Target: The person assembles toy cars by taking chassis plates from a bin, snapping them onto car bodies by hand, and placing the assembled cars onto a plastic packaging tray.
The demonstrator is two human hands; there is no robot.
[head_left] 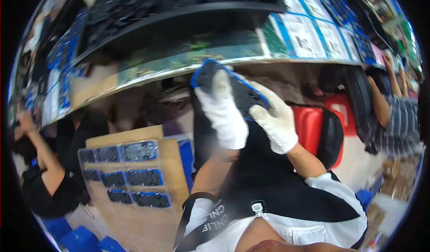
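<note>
My two hands wear white gloves and hold a black moulded plastic part with a blue rim (244, 93) just off the near edge of the workbench. The part is long and flat and lies tilted, its upper left end close to the bench edge. My left hand (222, 111) presses over its left portion, slightly blurred by motion. Its right edge is gripped by my right hand (277, 117), with the thumb on the face and the fingers partly hidden behind. What exactly the part belongs to cannot be made out.
A large black bin (179, 17) of small dark pieces stands on the green-topped bench (242, 46). At left, a clear tray (121, 153) with several similar blue-rimmed parts rests on a cardboard box (177, 171). A red chair (309, 129) is at right. Co-workers sit on both sides.
</note>
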